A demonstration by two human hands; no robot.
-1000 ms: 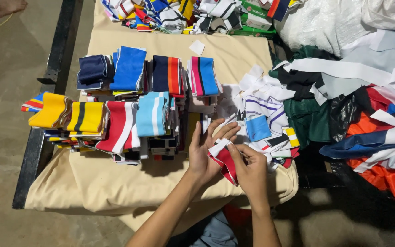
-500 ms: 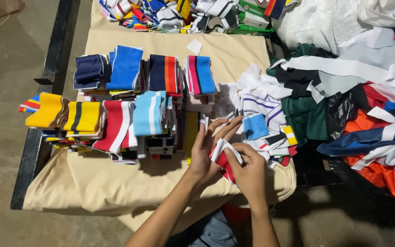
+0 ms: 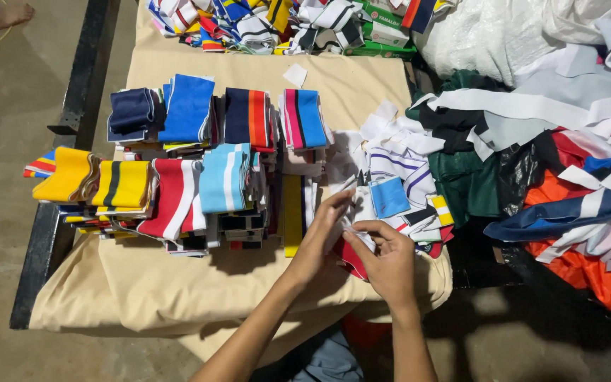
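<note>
My left hand (image 3: 317, 237) comes in from below, the forearm going up and to the right, and the wrist is bent a little so the fingers point toward the loose heap of strips. The fingers are stretched out, not curled, and they lie against a small piece (image 3: 353, 225) of red and white cloth; the thumb side presses on its white edge. My right hand (image 3: 388, 260) comes straight up from the lower edge, with the back of the hand to the camera. Its fingers are bent inward and the thumb and the first finger pinch the same piece from the right, so both hands have it between them, near the front edge of the table (image 3: 143, 297). How tight the pinch is I cannot tell, because the fingertips are partly hidden by the cloth. The piece is just beside a light blue patch (image 3: 389, 196) that lies on the heap (image 3: 404, 163) of white and striped strips. To the left of my hands stand folded stacks in rows: a red and white one (image 3: 171, 197), a light blue one (image 3: 224, 177), a yellow and black one (image 3: 123, 184). Behind them are a blue stack (image 3: 187, 107) and a navy and orange one (image 3: 247, 116). The table is covered with beige cloth. On the right, well apart, lies a big pile (image 3: 574, 191) of green, orange and blue fabric.
</note>
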